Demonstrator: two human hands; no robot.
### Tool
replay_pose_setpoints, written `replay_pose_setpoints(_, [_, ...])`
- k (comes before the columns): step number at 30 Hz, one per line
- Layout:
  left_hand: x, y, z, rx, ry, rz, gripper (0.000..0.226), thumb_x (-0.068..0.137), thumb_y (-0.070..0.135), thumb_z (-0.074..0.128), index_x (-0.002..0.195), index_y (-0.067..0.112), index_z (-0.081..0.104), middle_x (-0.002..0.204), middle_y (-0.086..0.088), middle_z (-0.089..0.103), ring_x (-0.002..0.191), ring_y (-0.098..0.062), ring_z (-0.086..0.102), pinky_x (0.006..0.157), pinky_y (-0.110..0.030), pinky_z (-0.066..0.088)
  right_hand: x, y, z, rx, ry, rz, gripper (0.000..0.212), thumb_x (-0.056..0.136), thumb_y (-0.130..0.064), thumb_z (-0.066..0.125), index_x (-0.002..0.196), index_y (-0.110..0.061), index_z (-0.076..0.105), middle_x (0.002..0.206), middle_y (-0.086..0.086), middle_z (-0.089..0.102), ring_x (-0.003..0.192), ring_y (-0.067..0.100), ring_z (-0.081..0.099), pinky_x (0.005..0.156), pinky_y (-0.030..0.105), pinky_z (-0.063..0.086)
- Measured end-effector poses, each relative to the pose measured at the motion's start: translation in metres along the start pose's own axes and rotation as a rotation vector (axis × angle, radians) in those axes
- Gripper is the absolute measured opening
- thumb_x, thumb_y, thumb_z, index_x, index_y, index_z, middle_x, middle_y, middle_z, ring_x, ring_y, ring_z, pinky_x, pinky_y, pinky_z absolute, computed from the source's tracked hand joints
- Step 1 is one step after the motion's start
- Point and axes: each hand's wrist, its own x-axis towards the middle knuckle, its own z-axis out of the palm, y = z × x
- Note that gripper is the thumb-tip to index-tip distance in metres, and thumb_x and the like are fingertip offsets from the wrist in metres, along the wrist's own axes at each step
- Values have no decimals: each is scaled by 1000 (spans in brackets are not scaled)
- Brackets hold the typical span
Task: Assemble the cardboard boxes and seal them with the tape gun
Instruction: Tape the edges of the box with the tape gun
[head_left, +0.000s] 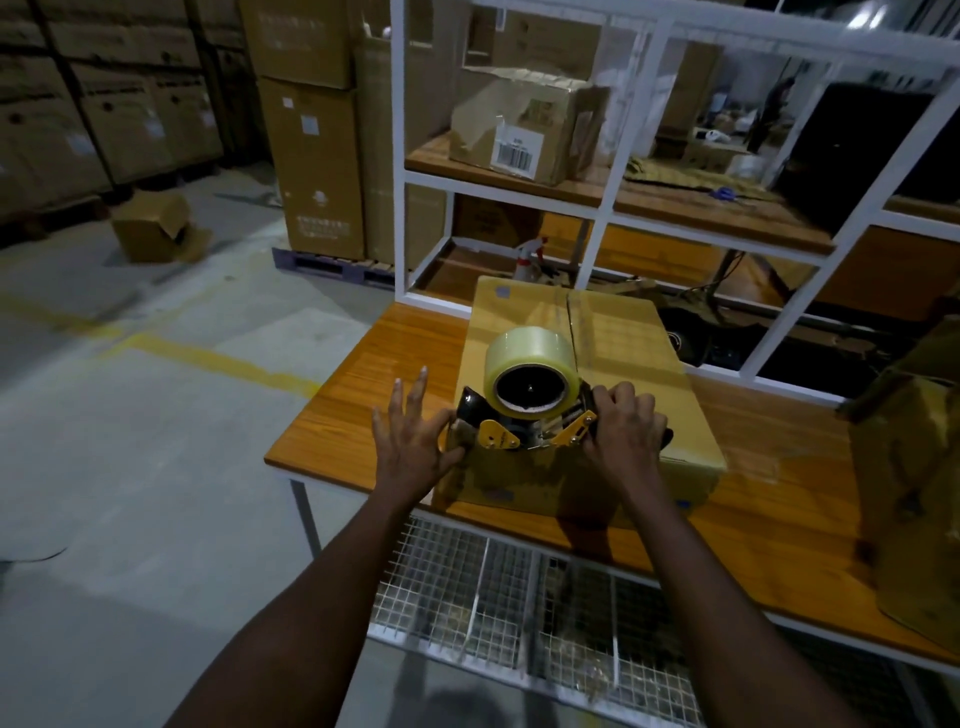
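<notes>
With the right grip (626, 431) clamping the tape gun (524, 410) mid-frame and the left grip (410, 441) spread open, bracing the cardboard box (623, 322), the person is probably needing a straight, firm pull.

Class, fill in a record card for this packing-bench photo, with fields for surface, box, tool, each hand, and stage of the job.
surface: wooden table, with the box standing on it
box: cardboard box, top flaps closed, centre seam visible
tool: tape gun carrying a clear tape roll, resting at the box's near top edge
left hand: left hand, fingers spread, pressing the box beside the gun
right hand: right hand grips the gun's handle
stage: flaps folded; whether tape covers the seam cannot be told
</notes>
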Motion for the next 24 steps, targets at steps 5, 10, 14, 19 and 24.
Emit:
replay_pose_setpoints(5, [0,5,-1,67,24,-16,49,73,59,75,112,34,61,163,-5,18,148,-39,17,103,-73,26,-5,57,-1,-7,21,21,53,71,-21,79,119,-13,58,108,15,51,95,37,48,76,46,40])
replay_pose_setpoints(10, [-2,30,-8,154,8,-88,47,73,50,79,112,30,63,149,-6,43,141,-40,29,102,-69,29,-7,96,0,11,-8,48,50,74,-22,77,120,-12,57,109,15,50,97,37,48,77,46,39])
replay_pose_setpoints(14, [-6,61,-12,239,8,-29,49,73,40,71,117,22,59,146,-9,47,135,-34,40,101,-57,32,-5,96,-2,-9,-28,22,51,77,-24,76,122,-15,55,114,13,50,101,35,47,81,45,40])
replay_pose_setpoints(19, [-12,100,-7,279,-205,51,92,83,70,18,156,16,24,161,-5,27,146,-26,28,115,-53,20,-1,99,-1,23,-28,3,49,81,-22,72,125,-17,52,116,12,48,103,33,46,82,43,38])
replay_pose_setpoints(24, [-19,97,-6,325,-236,18,85,88,66,2,158,20,14,165,1,15,150,-23,19,117,-57,14,0,106,0,76,-36,-29,44,83,-22,70,123,-16,54,115,13,50,102,36,47,80,45,39])
